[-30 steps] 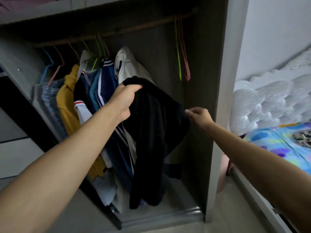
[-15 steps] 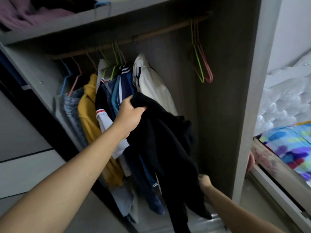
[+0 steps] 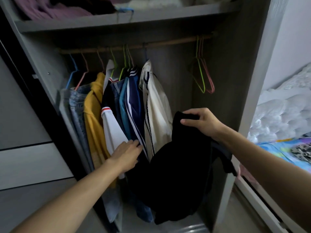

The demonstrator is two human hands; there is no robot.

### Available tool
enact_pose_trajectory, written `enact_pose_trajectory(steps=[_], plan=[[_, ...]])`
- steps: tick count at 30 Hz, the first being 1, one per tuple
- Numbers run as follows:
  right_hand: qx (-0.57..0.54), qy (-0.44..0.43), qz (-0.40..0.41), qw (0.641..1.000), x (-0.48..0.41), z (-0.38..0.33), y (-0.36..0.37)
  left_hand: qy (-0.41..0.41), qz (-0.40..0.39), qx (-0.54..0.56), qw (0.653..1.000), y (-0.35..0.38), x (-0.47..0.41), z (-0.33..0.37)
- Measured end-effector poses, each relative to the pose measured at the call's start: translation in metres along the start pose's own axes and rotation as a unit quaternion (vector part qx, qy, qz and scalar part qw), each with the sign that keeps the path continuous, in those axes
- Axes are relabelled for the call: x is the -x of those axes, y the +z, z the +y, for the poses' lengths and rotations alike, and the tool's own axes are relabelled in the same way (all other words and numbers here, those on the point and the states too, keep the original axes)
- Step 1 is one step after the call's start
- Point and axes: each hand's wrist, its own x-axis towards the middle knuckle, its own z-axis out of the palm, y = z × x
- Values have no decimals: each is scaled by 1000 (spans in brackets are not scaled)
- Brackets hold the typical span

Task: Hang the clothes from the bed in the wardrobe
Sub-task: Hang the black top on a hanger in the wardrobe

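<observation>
Shows two bare forearms (image 3: 72, 197), uncovered as far up as visible; left hand (image 3: 127, 153) and right hand (image 3: 202, 122) likewise bare, fingers slim.

Grey panels (image 3: 25, 162), white wall (image 3: 294, 39)

Shelf clothes (image 3: 50, 9) partly beyond top edge, bed (image 3: 276, 148) partly beyond right edge.

black garment (image 3: 178, 174) limp, crumpled, dangling by its top edge, well below wardrobe (image 3: 249, 81) rail (image 3: 151, 45), right half
</observation>
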Motion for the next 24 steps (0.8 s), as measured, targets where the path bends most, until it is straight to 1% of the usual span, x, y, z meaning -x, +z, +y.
enact_pose_trajectory(steps=[1,3,5,7,9,10,12,13,14,15,17,18,19,20,21,22,23,24], plan=[[43,-29,-10,999,-1,-8,-2,1,31,-5,1000,-1,-5,2],[155,-84,-31,984,-2,-15,-4,-2,107,-13,994,-8,-17,9],[275,-139,-44,950,1,-16,-5,-3,159,5,987,-18,-29,21],[355,-195,-41,913,8,-11,-5,16,174,42,984,-30,-39,35],[392,-226,-34,891,16,-8,-7,37,158,103,981,-39,-48,49],[404,-236,-25,884,19,-7,-8,43,154,157,975,-42,-52,56],[404,-236,8,884,26,-5,-10,48,158,294,941,-42,-61,69],[393,-228,32,890,29,-5,-12,47,169,342,923,-43,-64,76],[378,-218,54,898,32,-4,-15,48,183,364,912,-44,-66,81],[363,-204,70,906,35,-1,-19,46,201,368,907,-46,-68,85],[372,-148,74,913,40,7,-29,34,256,329,908,-53,-71,85],[405,-103,62,906,43,14,-34,33,291,296,909,-58,-71,83],[453,-44,40,890,46,24,-38,40,323,264,908,-64,-71,81],[502,20,13,865,49,36,-40,53,348,238,905,-71,-70,78],[532,77,-16,843,53,52,-40,64,367,222,901,-76,-69,75],[538,118,-37,834,56,68,-39,69,376,215,899,-81,-67,71],[518,148,-47,841,60,85,-39,66,377,219,898,-83,-65,66],[482,168,-44,859,62,98,-40,54,371,227,899,-84,-63,59]])
